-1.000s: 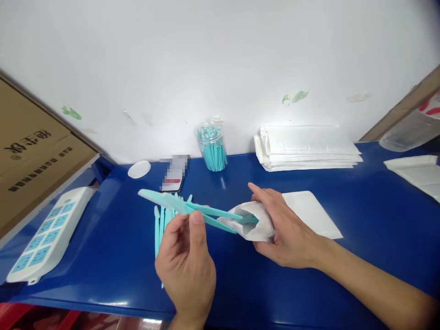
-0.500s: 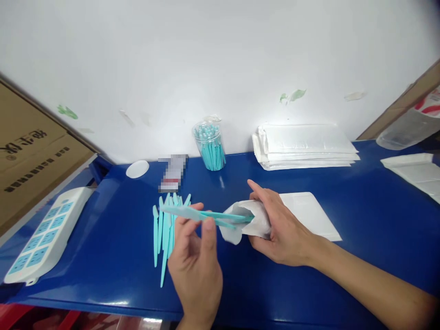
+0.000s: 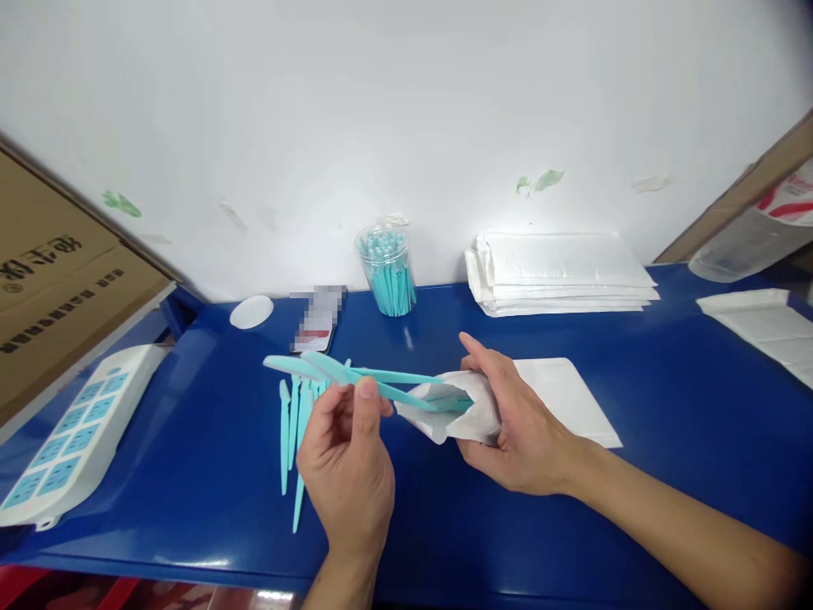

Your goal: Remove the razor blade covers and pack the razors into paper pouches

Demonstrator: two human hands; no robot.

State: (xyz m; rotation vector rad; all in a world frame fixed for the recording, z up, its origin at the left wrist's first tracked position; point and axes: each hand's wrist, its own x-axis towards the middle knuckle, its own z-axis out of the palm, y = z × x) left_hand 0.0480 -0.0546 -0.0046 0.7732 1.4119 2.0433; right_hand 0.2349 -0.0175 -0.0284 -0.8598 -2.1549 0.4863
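**Head view: teal sticks half inside the pouch mouth**

Head camera shows, from the left, loose teal sticks (image 3: 293, 432) lying on the blue tabletop (image 3: 666, 407). The left hand (image 3: 346, 462) has its grip pinching two teal sticks (image 3: 356, 379), their tips just inside the white pouch (image 3: 454, 417). The right hand (image 3: 517, 424) is wrapped closed around that pouch. The sticks splay apart, so one could catch the pouch lip, crumple it, or slip from the pinch.
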